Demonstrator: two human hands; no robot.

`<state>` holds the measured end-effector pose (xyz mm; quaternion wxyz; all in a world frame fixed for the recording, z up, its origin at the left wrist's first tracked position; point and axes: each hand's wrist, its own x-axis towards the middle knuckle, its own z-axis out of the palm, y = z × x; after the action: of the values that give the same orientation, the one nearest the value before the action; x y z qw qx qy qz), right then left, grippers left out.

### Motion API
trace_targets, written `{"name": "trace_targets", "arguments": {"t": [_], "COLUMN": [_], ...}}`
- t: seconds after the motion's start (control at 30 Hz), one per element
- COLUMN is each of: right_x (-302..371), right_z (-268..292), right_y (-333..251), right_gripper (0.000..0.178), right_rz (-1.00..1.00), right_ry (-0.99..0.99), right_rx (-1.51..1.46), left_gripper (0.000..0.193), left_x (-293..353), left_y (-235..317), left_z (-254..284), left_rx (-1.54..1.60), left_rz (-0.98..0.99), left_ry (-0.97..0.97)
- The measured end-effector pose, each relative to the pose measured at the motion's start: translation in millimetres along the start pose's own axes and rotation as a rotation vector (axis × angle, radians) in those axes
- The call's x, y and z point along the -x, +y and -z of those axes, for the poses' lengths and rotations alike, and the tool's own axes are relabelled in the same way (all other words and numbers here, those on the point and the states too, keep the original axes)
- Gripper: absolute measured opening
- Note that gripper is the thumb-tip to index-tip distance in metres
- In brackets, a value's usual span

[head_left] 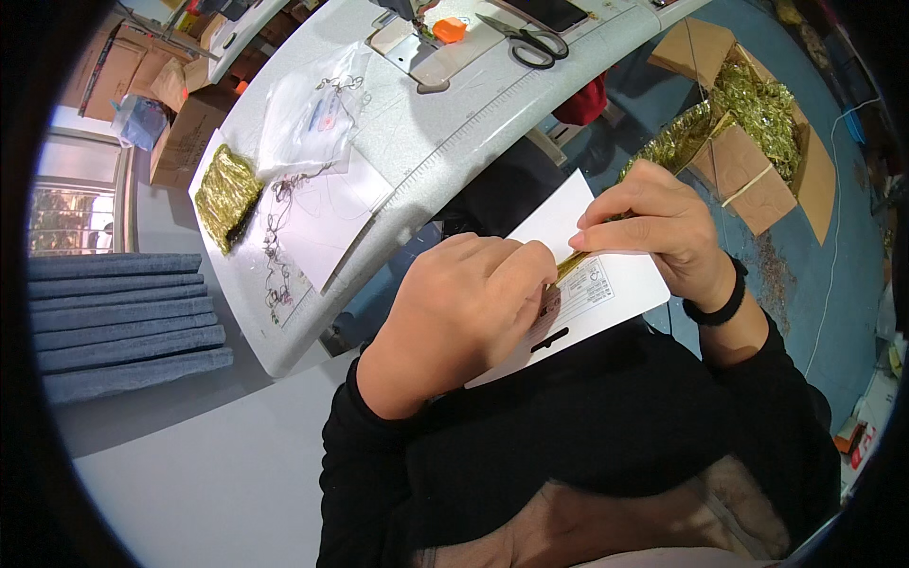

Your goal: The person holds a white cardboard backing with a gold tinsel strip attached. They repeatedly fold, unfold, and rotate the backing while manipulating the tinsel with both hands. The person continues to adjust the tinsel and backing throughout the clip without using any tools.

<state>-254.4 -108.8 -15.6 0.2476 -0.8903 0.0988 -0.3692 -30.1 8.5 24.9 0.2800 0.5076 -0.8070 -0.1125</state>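
Both of my hands are closed over a white card that has a printed label and a dark hang slot. A thin gold foil strip stretches between my fingers across the card. My left hand, curled into a loose fist, grips the strip's lower end. The upper end is pinched between the thumb and fingers of my right hand, whose wrist wears a black band. Beyond the right hand, shiny gold tinsel hangs down toward an open cardboard box; whether it joins the strip is hidden.
On the pale worktable lie a gold tinsel bundle, a clear plastic bag, white sheets with dark thread, black-handled scissors and a phone. A sewing machine stands behind. The cardboard box holds tinsel.
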Motion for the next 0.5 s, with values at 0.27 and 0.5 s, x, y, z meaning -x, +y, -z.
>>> {"name": "trace_targets", "arguments": {"t": [0.27,0.5], "right_x": [0,2], "right_z": [0,5], "right_y": [1,4], "right_gripper": [0.024,0.03], "right_rz": [-0.017,-0.121], "right_ry": [0.018,0.074], "right_rx": [-0.015,-0.036], "left_gripper": [0.028,0.066], "left_x": [2,11], "left_y": [-5,-18], "left_z": [-3,14], "left_rx": [0.099,0.427], "left_rz": [-0.032,0.028], "left_ry": [0.114,-0.249]}}
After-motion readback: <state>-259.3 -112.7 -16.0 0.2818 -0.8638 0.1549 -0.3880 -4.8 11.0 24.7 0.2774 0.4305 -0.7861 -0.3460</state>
